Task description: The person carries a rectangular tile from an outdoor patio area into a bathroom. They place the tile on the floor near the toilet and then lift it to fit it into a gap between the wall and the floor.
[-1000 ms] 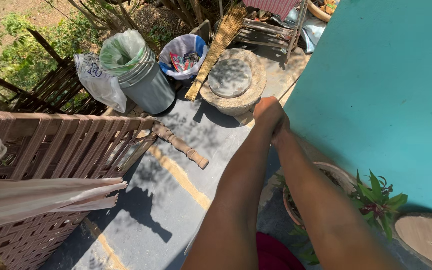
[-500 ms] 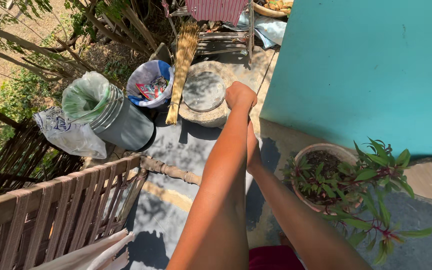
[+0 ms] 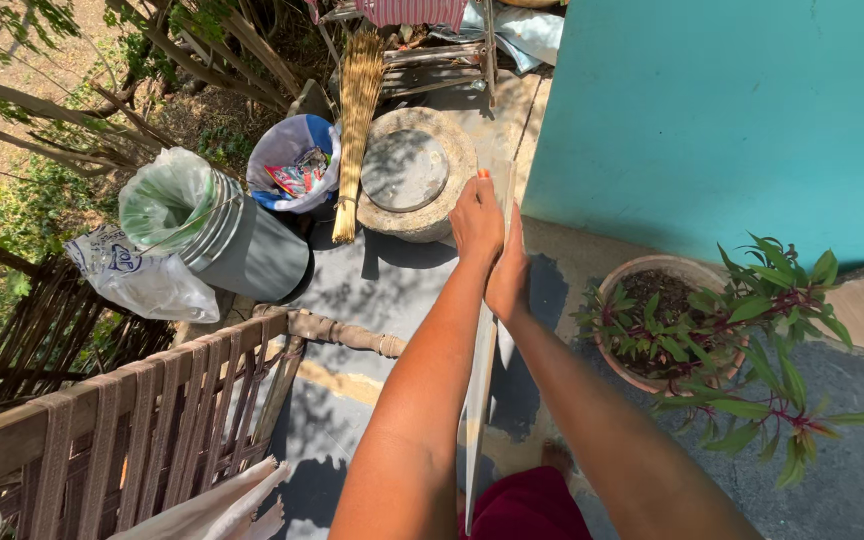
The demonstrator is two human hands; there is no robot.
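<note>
Two hands meet near the middle of the view, both on one long pale strip point(image 3: 482, 370) that runs from about 12 o'clock of the hands down to the bottom edge at 6 o'clock. The left hand point(image 3: 478, 222) is curled around the strip's upper part, fingers wrapped over it. The right hand point(image 3: 509, 275) lies just beside and slightly below, pressed against the strip; whether its fingers fully close around it cannot be told.

At 11 o'clock of the hands sits one round stone mortar point(image 3: 410, 180), its hollow showing nothing inside. One straw broom point(image 3: 355, 120) leans against its left side.

Containers, counted: one grey metal bin point(image 3: 252, 255) at 9 o'clock, its mouth covered by a green-tinted plastic sheet, contents hidden; one blue-and-white bucket point(image 3: 297, 160) at 10 o'clock, holding colourful wrappers; one clay pot point(image 3: 632, 345) at 3 o'clock, filled with soil and a green-and-red leafy plant point(image 3: 752, 330).

One clear plastic bag point(image 3: 142, 280) lies at the bin's left. One wooden slatted railing point(image 3: 132, 430) crosses the lower left at 8 o'clock. A turquoise wall point(image 3: 732, 110) fills the upper right.
</note>
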